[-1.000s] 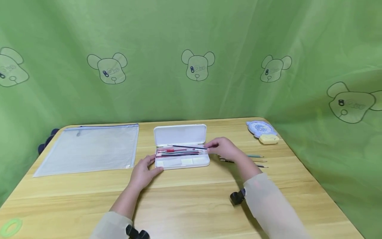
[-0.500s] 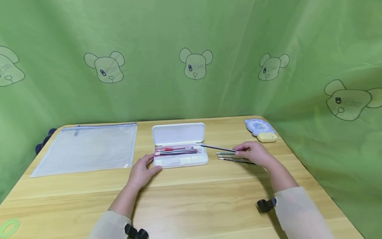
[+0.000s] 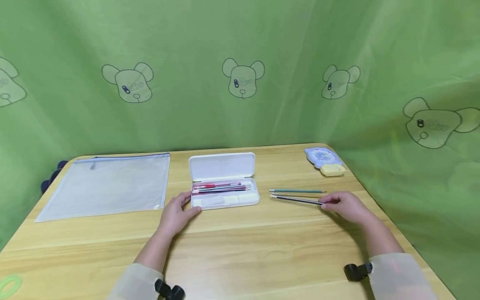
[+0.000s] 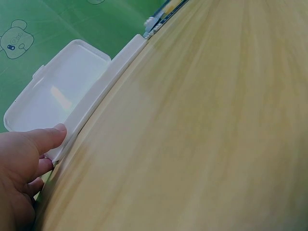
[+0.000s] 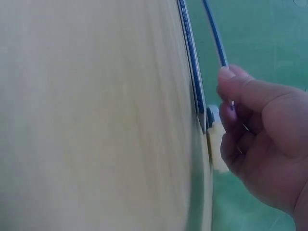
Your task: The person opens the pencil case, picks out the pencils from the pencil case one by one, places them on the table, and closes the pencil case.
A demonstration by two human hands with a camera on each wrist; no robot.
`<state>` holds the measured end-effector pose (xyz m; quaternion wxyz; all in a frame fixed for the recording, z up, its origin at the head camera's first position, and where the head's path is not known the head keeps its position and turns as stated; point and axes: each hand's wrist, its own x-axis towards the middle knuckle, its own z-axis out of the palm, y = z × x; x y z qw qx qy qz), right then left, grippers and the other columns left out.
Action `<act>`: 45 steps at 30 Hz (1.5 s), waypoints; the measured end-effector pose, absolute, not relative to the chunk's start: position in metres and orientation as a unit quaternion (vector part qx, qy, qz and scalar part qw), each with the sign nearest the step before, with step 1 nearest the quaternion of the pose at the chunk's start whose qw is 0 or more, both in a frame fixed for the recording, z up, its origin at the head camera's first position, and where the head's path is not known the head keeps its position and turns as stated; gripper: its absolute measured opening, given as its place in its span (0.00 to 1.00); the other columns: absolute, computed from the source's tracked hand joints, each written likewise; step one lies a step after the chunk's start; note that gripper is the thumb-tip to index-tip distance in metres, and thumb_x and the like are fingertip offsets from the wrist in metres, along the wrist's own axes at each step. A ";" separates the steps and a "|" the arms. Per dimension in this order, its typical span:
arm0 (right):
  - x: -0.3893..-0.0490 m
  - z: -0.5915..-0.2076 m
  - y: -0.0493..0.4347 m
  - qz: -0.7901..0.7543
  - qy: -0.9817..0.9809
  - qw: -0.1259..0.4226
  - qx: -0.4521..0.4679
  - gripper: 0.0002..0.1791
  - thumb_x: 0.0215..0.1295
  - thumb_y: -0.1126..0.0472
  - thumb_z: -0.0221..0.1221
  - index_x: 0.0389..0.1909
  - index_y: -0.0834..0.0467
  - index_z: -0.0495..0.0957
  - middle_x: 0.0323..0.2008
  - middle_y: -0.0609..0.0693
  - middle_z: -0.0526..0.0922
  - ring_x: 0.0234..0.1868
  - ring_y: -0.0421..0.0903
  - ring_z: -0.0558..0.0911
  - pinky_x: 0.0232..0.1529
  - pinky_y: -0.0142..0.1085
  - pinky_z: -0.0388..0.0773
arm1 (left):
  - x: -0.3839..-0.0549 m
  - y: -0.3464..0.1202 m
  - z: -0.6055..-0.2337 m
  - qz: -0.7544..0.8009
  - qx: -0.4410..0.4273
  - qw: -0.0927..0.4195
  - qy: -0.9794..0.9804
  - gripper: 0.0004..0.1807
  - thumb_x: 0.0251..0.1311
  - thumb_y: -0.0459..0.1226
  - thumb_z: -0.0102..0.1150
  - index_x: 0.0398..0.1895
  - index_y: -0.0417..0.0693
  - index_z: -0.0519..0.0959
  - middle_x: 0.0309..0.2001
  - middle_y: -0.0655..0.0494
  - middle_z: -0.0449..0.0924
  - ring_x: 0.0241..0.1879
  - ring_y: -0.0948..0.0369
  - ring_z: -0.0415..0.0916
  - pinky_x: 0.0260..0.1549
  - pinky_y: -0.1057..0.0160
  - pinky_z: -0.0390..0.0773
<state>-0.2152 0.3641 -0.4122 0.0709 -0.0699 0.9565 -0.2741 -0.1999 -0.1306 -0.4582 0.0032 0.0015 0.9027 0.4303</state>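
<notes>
A white pencil case (image 3: 245, 200) lies open on the table with its lid up, holding a red pen (image 3: 210, 186) and several pencils in the long compartment. My left hand (image 3: 177, 215) grips its left end, thumb (image 4: 50, 138) at the front edge and fingers round the corner. To the right of the case, my right hand (image 3: 346, 206) pinches the tip end of a dark pencil (image 5: 215, 34) between thumb and fingers. In the right wrist view that pencil is raised off the table. Another dark pencil (image 5: 192, 60) and a green pencil (image 3: 298, 191) lie close by.
At the left lies a clear mesh zip pouch (image 3: 108, 187). A blue round animal-shaped item (image 3: 322, 157) and a yellow block like an eraser (image 3: 332, 170) sit at the back right corner. A green ring (image 3: 16, 285) lies at the front left. Green curtain (image 3: 187, 116) hangs behind.
My right hand has moved right, away from the case to the loose pencils. The dark pencil it held over the case has gone with it. My left hand stays on the case.
</notes>
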 end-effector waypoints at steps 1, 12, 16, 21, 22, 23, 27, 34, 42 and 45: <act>-0.215 -0.414 0.366 -0.271 0.957 0.072 -0.069 0.16 0.64 0.54 0.63 0.47 0.59 0.84 0.49 0.60 0.85 0.51 0.59 0.81 0.48 0.42 0.80 | -0.200 -0.131 -0.458 0.432 0.001 0.004 0.902 0.37 0.58 0.46 0.66 0.69 0.42 0.67 0.67 0.45 0.71 0.75 0.42 0.51 0.75 0.40 0.48; -0.214 -0.422 0.376 -0.262 0.959 0.079 -0.069 0.15 0.63 0.55 0.64 0.46 0.59 0.85 0.46 0.59 0.86 0.52 0.61 0.81 0.53 0.51 0.79 | -0.201 -0.131 -0.457 0.434 0.000 0.005 0.901 0.37 0.59 0.46 0.66 0.69 0.41 0.67 0.67 0.45 0.70 0.75 0.42 0.51 0.75 0.41 0.47; -0.213 -0.423 0.376 -0.259 0.960 0.078 -0.069 0.14 0.62 0.55 0.65 0.44 0.59 0.85 0.46 0.59 0.86 0.51 0.61 0.81 0.51 0.52 0.79 | -0.200 -0.130 -0.457 0.435 0.000 0.006 0.901 0.37 0.59 0.46 0.66 0.69 0.41 0.67 0.67 0.45 0.71 0.75 0.42 0.51 0.75 0.41 0.47; -0.213 -0.425 0.376 -0.255 0.961 0.079 -0.076 0.13 0.62 0.56 0.65 0.43 0.59 0.85 0.44 0.59 0.87 0.49 0.59 0.82 0.51 0.51 0.79 | -0.200 -0.130 -0.457 0.435 0.000 0.006 0.900 0.37 0.59 0.45 0.66 0.69 0.41 0.67 0.67 0.44 0.71 0.75 0.41 0.51 0.75 0.40 0.47; -0.213 -0.425 0.376 -0.254 0.961 0.078 -0.076 0.13 0.62 0.56 0.65 0.43 0.59 0.86 0.44 0.58 0.87 0.49 0.59 0.82 0.52 0.51 0.79 | -0.200 -0.130 -0.457 0.434 0.001 0.006 0.901 0.37 0.59 0.45 0.66 0.69 0.41 0.67 0.67 0.44 0.71 0.75 0.41 0.51 0.75 0.40 0.47; -0.213 -0.425 0.375 -0.254 0.961 0.078 -0.077 0.12 0.62 0.57 0.65 0.43 0.59 0.86 0.44 0.58 0.87 0.49 0.59 0.82 0.52 0.51 0.79 | -0.200 -0.130 -0.457 0.434 0.001 0.006 0.901 0.37 0.59 0.45 0.66 0.69 0.41 0.67 0.67 0.44 0.71 0.75 0.41 0.51 0.75 0.40 0.47; -0.212 -0.424 0.374 -0.254 0.961 0.079 -0.078 0.12 0.62 0.57 0.64 0.43 0.59 0.86 0.44 0.59 0.87 0.50 0.59 0.82 0.52 0.51 0.79 | -0.200 -0.130 -0.457 0.433 0.000 0.007 0.901 0.37 0.59 0.45 0.66 0.69 0.41 0.67 0.67 0.44 0.71 0.75 0.41 0.51 0.75 0.40 0.47; -0.212 -0.419 0.369 -0.261 0.960 0.071 -0.077 0.18 0.63 0.54 0.64 0.48 0.61 0.84 0.44 0.58 0.87 0.46 0.54 0.83 0.47 0.43 0.80 | -0.199 -0.130 -0.456 0.429 0.000 0.006 0.903 0.36 0.59 0.45 0.66 0.69 0.42 0.68 0.67 0.44 0.71 0.75 0.42 0.51 0.75 0.40 0.48; -0.223 -0.407 0.334 -0.291 0.951 0.044 -0.096 0.18 0.64 0.55 0.63 0.50 0.62 0.83 0.43 0.56 0.86 0.42 0.45 0.81 0.43 0.37 0.79 | -0.199 -0.130 -0.456 0.434 -0.001 0.005 0.901 0.36 0.59 0.45 0.66 0.69 0.42 0.67 0.67 0.45 0.71 0.75 0.42 0.51 0.75 0.40 0.47; -0.230 -0.405 0.317 -0.302 0.946 0.044 -0.111 0.17 0.65 0.56 0.62 0.50 0.61 0.83 0.45 0.57 0.86 0.45 0.47 0.82 0.46 0.38 0.79 | -0.200 -0.130 -0.458 0.437 -0.001 0.004 0.900 0.36 0.59 0.45 0.66 0.69 0.42 0.67 0.67 0.45 0.71 0.75 0.42 0.51 0.75 0.41 0.47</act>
